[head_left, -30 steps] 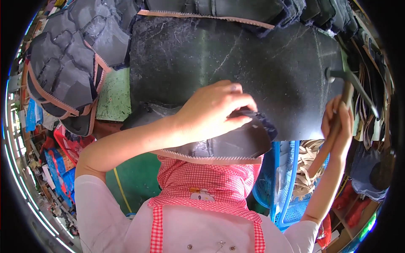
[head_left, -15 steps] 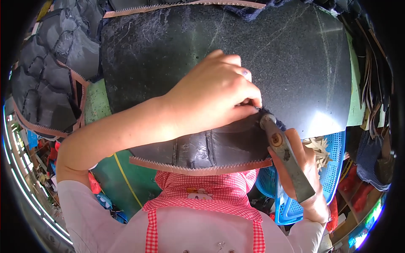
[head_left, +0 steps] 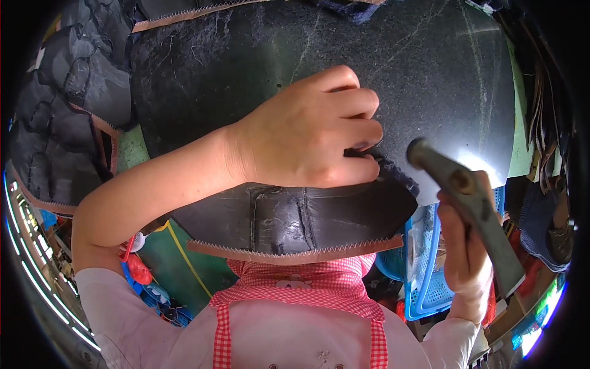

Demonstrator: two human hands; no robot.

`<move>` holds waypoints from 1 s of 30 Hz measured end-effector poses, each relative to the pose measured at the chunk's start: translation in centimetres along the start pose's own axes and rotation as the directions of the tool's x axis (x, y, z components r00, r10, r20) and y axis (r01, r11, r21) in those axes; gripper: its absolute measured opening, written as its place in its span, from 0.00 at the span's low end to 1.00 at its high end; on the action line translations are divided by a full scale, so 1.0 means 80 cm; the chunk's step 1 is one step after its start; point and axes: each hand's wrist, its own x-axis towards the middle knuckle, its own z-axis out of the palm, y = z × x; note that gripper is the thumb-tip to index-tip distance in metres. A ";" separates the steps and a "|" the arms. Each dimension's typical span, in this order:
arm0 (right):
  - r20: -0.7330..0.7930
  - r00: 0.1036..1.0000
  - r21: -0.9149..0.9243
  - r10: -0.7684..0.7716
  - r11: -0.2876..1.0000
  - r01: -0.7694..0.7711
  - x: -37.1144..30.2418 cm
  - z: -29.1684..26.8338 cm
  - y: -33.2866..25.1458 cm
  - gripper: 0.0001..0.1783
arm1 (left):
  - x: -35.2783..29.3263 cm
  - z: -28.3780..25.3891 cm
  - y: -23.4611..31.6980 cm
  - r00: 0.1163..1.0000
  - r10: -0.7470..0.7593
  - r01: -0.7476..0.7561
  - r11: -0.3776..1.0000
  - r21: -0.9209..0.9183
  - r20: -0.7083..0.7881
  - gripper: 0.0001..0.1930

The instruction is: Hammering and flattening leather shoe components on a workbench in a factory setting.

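Note:
A black leather-like piece (head_left: 344, 215) lies across the near edge of the dark slab (head_left: 227, 74), with a zigzag-cut brown strip along its near border and fuzzy dark fabric at its right end. My left hand (head_left: 310, 132) is closed over the far edge of this piece, fingers curled; its fingertips are partly hidden. To the right, my right hand (head_left: 464, 246) grips a hammer (head_left: 482, 212) with a worn metal head. The round face of the hammer is raised above the slab, apart from the piece, and the handle is mostly hidden behind the head.
Stacked black pieces with brown zigzag strips (head_left: 46, 141) lie at the left. Another brown strip (head_left: 184, 17) runs along the far edge. A blue plastic basket (head_left: 433, 295) stands below the slab at the right, and dark strips (head_left: 541, 144) hang at the far right.
The hammer has lifted away from the piece's right end and swung right with my right hand. My left hand has curled more tightly, its knuckles turned further up.

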 end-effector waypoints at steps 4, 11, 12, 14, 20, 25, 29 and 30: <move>0.257 0.964 -0.113 0.065 0.993 -0.037 0.016 0.010 -0.001 0.17 | -0.002 0.001 0.004 1.000 0.019 -0.019 0.999 0.047 0.000 0.07; 0.260 0.964 -0.103 0.060 0.994 -0.034 0.013 0.017 -0.003 0.14 | -0.007 -0.011 0.020 0.942 -0.335 0.335 0.941 -0.039 0.009 0.08; 0.238 0.968 -0.038 0.077 0.997 -0.070 0.020 0.012 -0.008 0.14 | -0.009 -0.013 0.022 0.898 -0.438 0.440 0.894 -0.086 0.045 0.09; 0.180 0.983 -0.070 -0.023 0.997 0.037 0.023 0.016 -0.005 0.14 | -0.012 -0.009 0.032 0.937 -0.348 0.348 0.937 -0.012 0.019 0.12; 0.211 0.976 -0.074 0.051 0.997 -0.036 0.017 0.018 -0.009 0.11 | -0.011 -0.016 0.034 0.857 -0.515 0.515 0.856 -0.032 0.013 0.13; 0.151 0.988 -0.113 -0.030 0.992 0.047 0.023 0.022 -0.013 0.08 | -0.015 -0.014 0.042 0.945 -0.327 0.327 0.942 0.077 -0.014 0.13; 0.281 0.960 -0.147 -0.008 0.988 0.051 0.031 0.015 -0.016 0.08 | -0.018 -0.017 0.044 0.886 -0.464 0.464 0.886 0.000 -0.009 0.13; 0.268 0.963 -0.071 0.022 0.997 -0.003 0.031 0.014 -0.012 0.09 | -0.019 -0.017 0.045 0.842 -0.539 0.538 0.840 -0.071 -0.003 0.14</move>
